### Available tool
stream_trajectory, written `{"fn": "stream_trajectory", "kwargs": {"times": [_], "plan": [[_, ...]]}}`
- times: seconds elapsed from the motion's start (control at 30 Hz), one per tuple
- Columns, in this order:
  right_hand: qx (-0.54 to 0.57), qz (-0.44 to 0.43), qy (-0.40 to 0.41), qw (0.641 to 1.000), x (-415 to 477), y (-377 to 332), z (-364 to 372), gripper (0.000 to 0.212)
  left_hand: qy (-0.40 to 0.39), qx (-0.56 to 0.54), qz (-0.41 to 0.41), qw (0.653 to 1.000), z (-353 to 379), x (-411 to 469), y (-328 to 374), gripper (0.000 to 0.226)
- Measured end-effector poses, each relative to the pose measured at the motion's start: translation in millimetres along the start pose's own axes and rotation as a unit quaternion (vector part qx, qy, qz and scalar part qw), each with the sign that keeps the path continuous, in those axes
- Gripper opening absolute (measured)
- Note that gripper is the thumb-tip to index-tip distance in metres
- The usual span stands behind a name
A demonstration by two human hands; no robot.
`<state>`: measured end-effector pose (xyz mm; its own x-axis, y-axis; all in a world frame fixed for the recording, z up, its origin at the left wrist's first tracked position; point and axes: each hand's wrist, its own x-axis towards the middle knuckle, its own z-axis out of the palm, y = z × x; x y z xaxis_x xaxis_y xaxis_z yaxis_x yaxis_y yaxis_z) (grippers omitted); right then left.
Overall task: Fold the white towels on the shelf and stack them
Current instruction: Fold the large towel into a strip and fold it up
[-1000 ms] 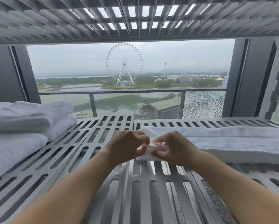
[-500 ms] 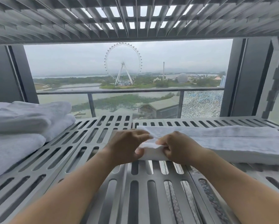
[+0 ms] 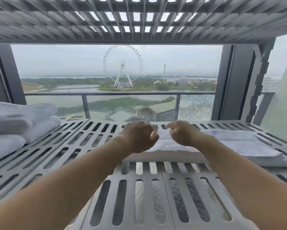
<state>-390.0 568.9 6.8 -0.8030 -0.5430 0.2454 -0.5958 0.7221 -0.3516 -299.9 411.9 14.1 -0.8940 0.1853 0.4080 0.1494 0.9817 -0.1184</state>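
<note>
Left grip (image 3: pixel 140 136) curled over towel (image 3: pixel 230 143), slotted shelf (image 3: pixel 83 141), window (image 3: pixel 116 80)

Slotted grey metal shelf (image 3: pixel 83 146), long rows of oblong openings running front to back, made of panels joined edge to edge. At the left end, a stack of folded white towels (image 3: pixel 15 123), piled one on another. On the right half, one long white towel (image 3: pixel 235 145) lying flat, folded lengthwise, resting directly on the slats near the back edge.
</note>
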Motion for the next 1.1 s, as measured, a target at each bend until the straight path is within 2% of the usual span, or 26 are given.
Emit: {"fn": "stream_trajectory", "kwargs": {"times": [0.07, 0.17, 0.27, 0.37, 0.53, 0.63, 0.77, 1.1], "plan": [[-0.027, 0.033, -0.003, 0.999, 0, 27, -3, 0.041, -0.035, 0.003, 0.014, 0.999, 8, 28, 30, 0.035], [-0.018, 0.063, -0.012, 0.998, -3, 56, -3, 0.044, -0.078, -0.075, -0.035, 0.994, 24, 63, 60, 0.037], [-0.088, 0.069, -0.090, 0.990, -10, 80, 3, 0.049, -0.129, -0.129, -0.045, 0.982, 47, 74, 64, 0.043], [-0.131, 0.087, -0.134, 0.979, -16, 103, 3, 0.057, -0.207, -0.053, -0.012, 0.977, 70, 62, 52, 0.049], [-0.137, 0.088, -0.159, 0.974, -15, 109, -5, 0.064, -0.258, -0.047, -0.075, 0.962, 69, 64, 48, 0.052], [-0.120, 0.065, -0.141, 0.981, -4, 110, -8, 0.056, -0.234, -0.044, -0.072, 0.969, 61, 80, 73, 0.050], [-0.077, 0.023, -0.093, 0.992, -4, 131, -7, 0.049, -0.195, -0.111, -0.043, 0.974, 69, 94, 120, 0.053], [-0.045, -0.022, -0.124, 0.991, -11, 154, -13, 0.052, -0.220, -0.124, -0.095, 0.963, 82, 95, 145, 0.060]]}}
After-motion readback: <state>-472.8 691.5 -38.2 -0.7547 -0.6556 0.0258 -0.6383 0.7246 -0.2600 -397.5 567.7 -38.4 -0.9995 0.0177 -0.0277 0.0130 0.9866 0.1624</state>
